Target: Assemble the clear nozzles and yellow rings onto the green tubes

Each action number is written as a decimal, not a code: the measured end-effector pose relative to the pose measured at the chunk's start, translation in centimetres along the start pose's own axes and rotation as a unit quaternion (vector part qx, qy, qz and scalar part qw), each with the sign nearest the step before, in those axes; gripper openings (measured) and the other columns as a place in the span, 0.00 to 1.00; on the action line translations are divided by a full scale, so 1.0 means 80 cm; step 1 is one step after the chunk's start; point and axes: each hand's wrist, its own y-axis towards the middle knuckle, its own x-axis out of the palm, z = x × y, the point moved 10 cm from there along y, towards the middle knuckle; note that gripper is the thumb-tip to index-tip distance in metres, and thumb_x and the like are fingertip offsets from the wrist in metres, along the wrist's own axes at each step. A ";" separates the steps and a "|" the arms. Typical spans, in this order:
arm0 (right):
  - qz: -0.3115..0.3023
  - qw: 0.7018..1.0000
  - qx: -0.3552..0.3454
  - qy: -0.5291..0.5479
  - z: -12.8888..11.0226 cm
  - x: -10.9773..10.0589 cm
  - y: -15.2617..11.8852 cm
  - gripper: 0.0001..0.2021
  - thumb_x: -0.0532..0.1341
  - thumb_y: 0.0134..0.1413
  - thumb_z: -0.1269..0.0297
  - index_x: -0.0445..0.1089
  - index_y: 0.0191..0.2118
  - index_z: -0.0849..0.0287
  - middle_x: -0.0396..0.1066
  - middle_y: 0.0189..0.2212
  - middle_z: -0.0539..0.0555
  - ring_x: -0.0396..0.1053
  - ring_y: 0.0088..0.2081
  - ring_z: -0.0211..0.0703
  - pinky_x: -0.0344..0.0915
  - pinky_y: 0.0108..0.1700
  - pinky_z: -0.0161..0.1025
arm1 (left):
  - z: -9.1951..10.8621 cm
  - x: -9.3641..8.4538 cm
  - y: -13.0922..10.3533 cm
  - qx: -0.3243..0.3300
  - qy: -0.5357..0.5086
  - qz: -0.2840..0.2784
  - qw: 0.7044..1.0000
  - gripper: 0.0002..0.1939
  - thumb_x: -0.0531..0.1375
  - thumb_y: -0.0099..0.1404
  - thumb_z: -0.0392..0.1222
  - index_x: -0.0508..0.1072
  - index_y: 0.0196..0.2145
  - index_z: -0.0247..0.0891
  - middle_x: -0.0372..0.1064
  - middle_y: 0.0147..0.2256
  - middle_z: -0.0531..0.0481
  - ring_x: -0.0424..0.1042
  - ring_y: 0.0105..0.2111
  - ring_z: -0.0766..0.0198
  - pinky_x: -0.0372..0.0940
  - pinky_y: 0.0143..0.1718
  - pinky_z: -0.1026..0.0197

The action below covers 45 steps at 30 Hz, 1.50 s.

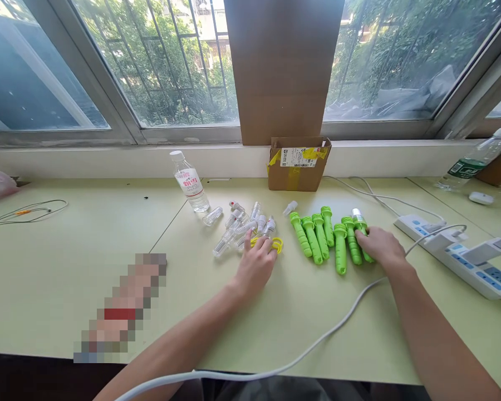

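Seeing left hand (256,260) half-curled over yellow cord (280,243) by clear tubes (245,229), can't tell if gripping; might scatter those by tugging. Spotting right hand (378,244) wrapped round rightmost green tube (361,226); might roll neighbours (352,239) by dragging sideways.

A plain indoor workspace, possibly a small workshop or office, though whether it sits inside a home cannot be told, occupies a window-side spot. A long pale-green tabletop (87,234) runs beneath metal-framed windows, with bars and leafy trees (158,100) beyond the glass. A labeled cardboard carton (294,177), a loaded power strip (463,260), a water bottle (194,186) and loose batches of green plastic tubes (340,253) and clear plastic pieces (223,240) suggest light bench work.
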 end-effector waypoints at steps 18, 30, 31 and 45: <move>-0.007 1.000 -0.023 -0.010 -0.015 0.003 -0.009 0.23 0.47 0.58 0.50 0.72 0.42 0.61 0.74 0.41 0.66 0.72 0.44 0.60 0.65 0.37 0.46 | 0.002 -0.016 0.002 -0.017 -0.025 0.040 0.999 0.09 0.51 0.66 0.33 0.70 0.31 0.39 0.72 0.45 0.47 0.70 0.45 0.58 0.46 0.61 0.41; 0.039 0.999 0.001 0.025 -0.003 -0.014 -0.012 0.25 0.49 0.57 0.49 0.71 0.52 0.57 0.74 0.41 0.67 0.71 0.44 0.64 0.65 0.38 0.50 | 0.002 -0.020 0.004 -0.017 -0.027 0.050 0.998 0.08 0.52 0.65 0.34 0.69 0.30 0.39 0.72 0.42 0.50 0.71 0.42 0.61 0.47 0.62 0.42; 0.047 0.999 0.003 0.026 -0.002 -0.017 -0.012 0.25 0.49 0.57 0.49 0.71 0.52 0.57 0.74 0.41 0.67 0.72 0.43 0.64 0.65 0.37 0.50 | 0.002 -0.021 0.003 -0.018 -0.027 0.052 0.998 0.08 0.52 0.65 0.34 0.69 0.30 0.39 0.72 0.42 0.50 0.71 0.42 0.61 0.46 0.62 0.42; 0.087 0.747 -0.513 0.413 -0.129 -0.158 -0.308 0.14 0.59 0.57 0.69 0.72 0.47 0.47 0.74 0.34 0.52 0.72 0.32 0.43 0.70 0.33 0.36 | -0.001 -0.022 0.004 -0.025 -0.027 0.048 0.998 0.07 0.54 0.65 0.36 0.70 0.30 0.39 0.73 0.42 0.49 0.71 0.44 0.59 0.50 0.60 0.45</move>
